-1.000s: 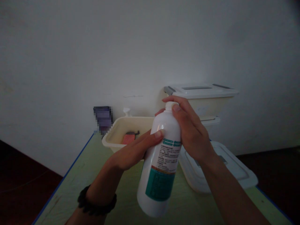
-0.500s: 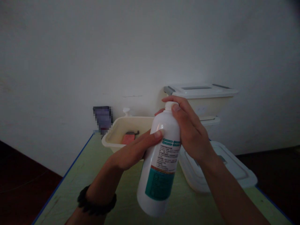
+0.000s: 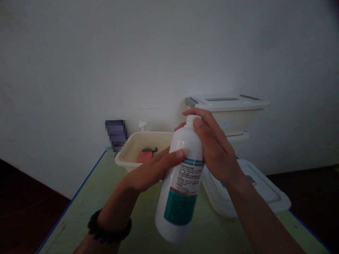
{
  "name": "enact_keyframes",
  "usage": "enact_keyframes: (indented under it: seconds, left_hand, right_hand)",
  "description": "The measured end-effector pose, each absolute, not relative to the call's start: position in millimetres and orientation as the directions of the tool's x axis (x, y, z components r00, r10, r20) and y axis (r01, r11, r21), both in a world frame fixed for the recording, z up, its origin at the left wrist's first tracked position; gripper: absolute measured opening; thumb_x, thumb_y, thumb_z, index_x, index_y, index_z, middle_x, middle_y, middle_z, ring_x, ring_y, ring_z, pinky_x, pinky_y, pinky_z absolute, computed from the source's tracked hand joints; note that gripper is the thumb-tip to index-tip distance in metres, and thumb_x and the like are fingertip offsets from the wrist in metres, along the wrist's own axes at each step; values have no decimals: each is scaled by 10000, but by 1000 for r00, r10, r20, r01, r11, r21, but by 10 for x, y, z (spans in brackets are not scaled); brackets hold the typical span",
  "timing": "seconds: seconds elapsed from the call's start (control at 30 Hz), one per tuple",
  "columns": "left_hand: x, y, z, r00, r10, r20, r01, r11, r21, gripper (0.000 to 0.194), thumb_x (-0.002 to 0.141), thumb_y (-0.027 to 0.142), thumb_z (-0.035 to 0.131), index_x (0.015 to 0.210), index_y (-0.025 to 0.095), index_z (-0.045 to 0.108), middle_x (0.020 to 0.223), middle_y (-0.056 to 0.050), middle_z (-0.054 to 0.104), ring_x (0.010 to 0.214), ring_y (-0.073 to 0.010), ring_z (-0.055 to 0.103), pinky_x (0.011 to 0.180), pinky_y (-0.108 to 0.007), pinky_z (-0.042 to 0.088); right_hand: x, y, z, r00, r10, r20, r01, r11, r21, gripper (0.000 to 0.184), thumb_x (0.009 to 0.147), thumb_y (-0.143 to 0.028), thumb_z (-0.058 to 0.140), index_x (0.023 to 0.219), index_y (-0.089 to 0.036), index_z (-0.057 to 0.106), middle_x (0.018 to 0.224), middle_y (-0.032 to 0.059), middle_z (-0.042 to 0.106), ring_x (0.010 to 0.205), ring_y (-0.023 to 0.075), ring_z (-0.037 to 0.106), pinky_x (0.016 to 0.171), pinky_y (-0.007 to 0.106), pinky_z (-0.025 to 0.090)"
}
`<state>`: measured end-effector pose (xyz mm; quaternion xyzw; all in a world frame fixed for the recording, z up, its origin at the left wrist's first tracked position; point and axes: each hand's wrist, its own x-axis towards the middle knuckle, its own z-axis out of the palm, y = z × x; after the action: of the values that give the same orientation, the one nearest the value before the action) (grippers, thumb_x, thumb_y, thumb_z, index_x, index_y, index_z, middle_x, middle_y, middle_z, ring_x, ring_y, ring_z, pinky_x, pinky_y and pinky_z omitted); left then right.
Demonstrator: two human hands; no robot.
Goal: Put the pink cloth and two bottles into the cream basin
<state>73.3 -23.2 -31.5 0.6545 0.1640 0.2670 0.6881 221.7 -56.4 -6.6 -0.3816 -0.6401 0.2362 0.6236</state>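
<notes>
A white plastic bottle [image 3: 173,215] with a green and white printed label is held up tilted over the table, its top leaning away to the right. My left hand [image 3: 156,167] is closed around its body from the left, thumb across the front near the shoulder. At the top, my right hand [image 3: 215,148] wraps the neck and the white screw neck or cap, thumb pressed against its side. Its fingers behind the bottle are partly hidden. Behind the bottle stands a cream plastic bin [image 3: 132,150], holding a red and grey item [image 3: 145,156].
A white lid [image 3: 267,197] lies on the green table [image 3: 92,190], right of the bottle. Lidded storage boxes [image 3: 233,120] are stacked at the back right by the wall. A white nozzle-like piece [image 3: 143,126] and a dark pixelated object [image 3: 116,132] stand behind the bin.
Almost nothing differs. Both hands keep their grip on the bottle, which has shifted only very slightly.
</notes>
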Motion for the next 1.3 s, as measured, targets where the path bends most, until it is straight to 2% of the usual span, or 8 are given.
enact_keyframes:
  seconds: [0.23,0.4,0.57,0.77,0.93,1.03,1.2,1.3]
  left_hand:
    - [644,-228,-229,859,505,84,-41,-96,995,574,638,487,741,1068,157,551,999,-102,656,887,-252,621,696,-325,512]
    - [520,-194,-211,890,450,78,7,-185,983,452,603,359,784,976,190,593,879,-43,656,843,-230,613,741,-347,513]
    - [609,-239,-230,804,563,191,-53,-253,966,460,633,405,753,1008,182,608,890,-69,651,836,-255,616,704,-369,519]
    - [660,-299,-130,627,683,375,-316,-218,924,451,688,318,728,1101,198,593,989,-76,657,882,-241,634,737,-352,517]
    - [472,-221,-112,455,808,374,-310,-250,917,330,685,384,727,924,170,651,869,-54,684,758,-199,657,677,-314,528]
    - [411,-201,-124,384,840,383,-312,-272,910,357,660,391,738,917,158,654,857,-64,696,755,-219,669,669,-327,536]
    - [475,-278,-62,138,898,419,-494,-304,815,394,608,430,732,872,146,661,803,-60,714,693,-212,675,585,-289,545]
    - [523,-339,10,53,914,402,-617,-286,733,388,575,453,712,798,138,674,737,-50,717,610,-176,661,521,-245,538]
  right_hand:
    - [2152,-596,-86,22,788,615,149,606,-781,232,968,-373,361,1119,-279,510,908,-6,619,655,132,556,530,261,437]
    - [2046,-672,-75,-77,765,640,179,642,-746,235,971,-347,370,1143,-283,516,958,-12,617,762,135,580,650,269,465]
    - [2165,-654,-49,-54,823,565,216,562,-798,301,955,-447,361,1215,-357,484,1076,-14,608,778,149,587,618,280,478]
    - [2313,-556,-22,19,834,551,327,516,-792,428,936,-521,335,1189,-255,555,1134,50,604,1073,200,544,941,367,412]
    - [2313,-567,25,31,810,586,480,502,-719,294,913,-463,456,1033,-230,589,916,19,613,882,163,577,796,295,460]
    - [2344,-588,32,-96,856,508,492,485,-723,319,927,-488,403,960,-227,584,802,5,582,806,162,565,733,292,461]
    - [2299,-648,8,-433,880,195,406,384,-829,503,956,-512,243,964,-204,641,862,43,651,844,197,600,837,356,454]
    - [2189,-669,-17,-575,796,188,235,381,-894,486,948,-519,276,1042,-220,647,960,43,673,904,196,600,882,347,451]
